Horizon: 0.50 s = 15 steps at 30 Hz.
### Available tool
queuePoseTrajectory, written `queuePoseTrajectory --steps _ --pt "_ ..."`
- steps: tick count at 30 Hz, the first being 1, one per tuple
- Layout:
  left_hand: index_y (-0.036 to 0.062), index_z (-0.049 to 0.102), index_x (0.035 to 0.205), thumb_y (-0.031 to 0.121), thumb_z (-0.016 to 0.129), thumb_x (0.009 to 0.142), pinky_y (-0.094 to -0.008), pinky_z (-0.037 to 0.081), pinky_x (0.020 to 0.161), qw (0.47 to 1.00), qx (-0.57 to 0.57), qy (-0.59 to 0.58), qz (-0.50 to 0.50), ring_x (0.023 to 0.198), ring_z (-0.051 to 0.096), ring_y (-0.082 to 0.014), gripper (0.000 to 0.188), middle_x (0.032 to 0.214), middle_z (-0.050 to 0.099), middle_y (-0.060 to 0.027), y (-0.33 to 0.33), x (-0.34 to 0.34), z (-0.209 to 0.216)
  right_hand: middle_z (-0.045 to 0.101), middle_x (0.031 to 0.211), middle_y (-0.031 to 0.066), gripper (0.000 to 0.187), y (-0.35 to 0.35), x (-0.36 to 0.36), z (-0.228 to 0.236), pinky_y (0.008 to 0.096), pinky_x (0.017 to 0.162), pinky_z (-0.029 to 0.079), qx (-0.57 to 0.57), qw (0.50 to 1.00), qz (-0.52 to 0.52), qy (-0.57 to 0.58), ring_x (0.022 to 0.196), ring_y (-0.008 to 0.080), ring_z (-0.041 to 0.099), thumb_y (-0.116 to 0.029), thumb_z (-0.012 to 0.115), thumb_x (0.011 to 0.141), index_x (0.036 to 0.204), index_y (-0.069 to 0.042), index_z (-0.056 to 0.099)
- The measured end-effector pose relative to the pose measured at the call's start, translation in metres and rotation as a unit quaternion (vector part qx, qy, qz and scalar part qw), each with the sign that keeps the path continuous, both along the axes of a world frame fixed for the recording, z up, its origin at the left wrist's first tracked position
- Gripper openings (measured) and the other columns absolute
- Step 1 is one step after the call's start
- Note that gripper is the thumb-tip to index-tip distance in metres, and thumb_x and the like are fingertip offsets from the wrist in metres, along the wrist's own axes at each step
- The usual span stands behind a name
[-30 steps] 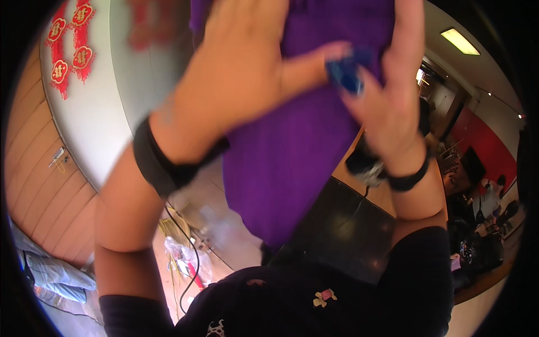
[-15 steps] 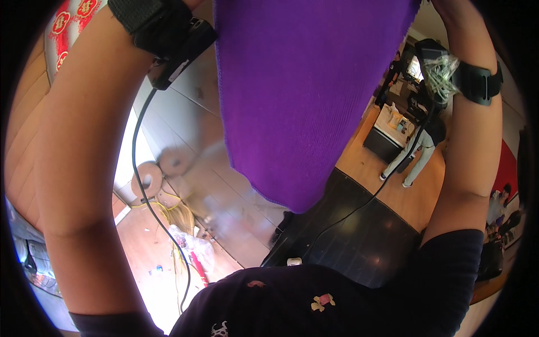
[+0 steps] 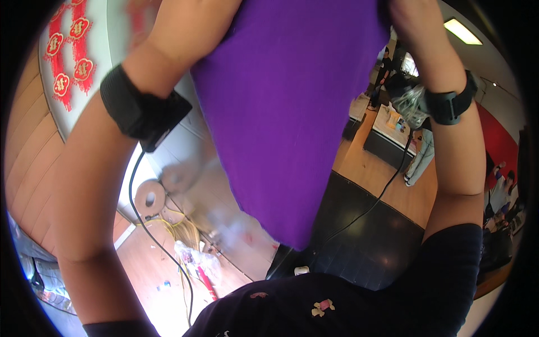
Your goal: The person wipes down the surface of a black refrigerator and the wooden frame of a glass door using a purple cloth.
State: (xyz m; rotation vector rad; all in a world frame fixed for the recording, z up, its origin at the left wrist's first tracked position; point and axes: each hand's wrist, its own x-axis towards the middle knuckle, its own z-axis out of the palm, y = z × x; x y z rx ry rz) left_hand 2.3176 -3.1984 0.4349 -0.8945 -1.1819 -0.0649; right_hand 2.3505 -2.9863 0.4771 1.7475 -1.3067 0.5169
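Observation:
A purple cloth (image 3: 281, 123) with a stitched edge hangs in front of me, narrowing to a rounded tip low in the head view. At its upper left, my left hand (image 3: 205, 25) grips it; the fingers are hidden by the cloth and cut off by the frame's top. My right hand (image 3: 407, 17) is closed at the cloth's upper right edge, slightly blurred, its fingertips out of sight. Both arms are raised. A black strap with a small device (image 3: 163, 118) circles my left wrist, and a similar black strap (image 3: 449, 106) circles my right.
Black cables run down from both wrist devices. A dark panel (image 3: 365, 219) lies below the cloth. Further off stand a table with items (image 3: 387, 123) and a person in pale trousers (image 3: 422, 160). At left are a brown ring-shaped roll (image 3: 150, 195) and clear plastic wrapping (image 3: 199, 261).
Both hands have come lower and closer together, bringing the cloth down with them. Its tip now hangs lower and the cloth looks narrower.

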Motion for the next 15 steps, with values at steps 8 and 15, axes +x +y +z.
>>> queuePoseTrajectory --steps 8,15 --pt "-0.0087 0.037 0.117 0.018 0.051 0.076 -0.0407 0.031 0.087 0.994 0.014 -0.096 -0.053 0.099 0.041 -0.0416 0.051 0.108 0.043 -0.0258 0.028 0.03 -0.059 0.012 0.139 0.0177 0.077 0.038 -0.02 -0.053 0.0311 0.102 0.016 -0.048 0.986 -0.155 -0.048 0.127 0.0237 0.017 -0.032 0.048 0.083 0.134 0.002 0.001" --pt "-0.0001 0.046 0.115 0.038 0.049 0.071 -0.0534 0.023 0.09 0.934 -0.046 -0.343 -0.087 0.107 0.038 -0.0431 0.059 0.118 0.042 -0.0224 0.017 0.036 -0.139 0.035 0.119 0.0272 0.077 0.033 -0.036 -0.136 0.0531 0.094 0.016 -0.085 0.978 -0.184 0.039 0.108 0.0422 0.036 -0.051 0.047 0.076 0.124 0.006 0.031"
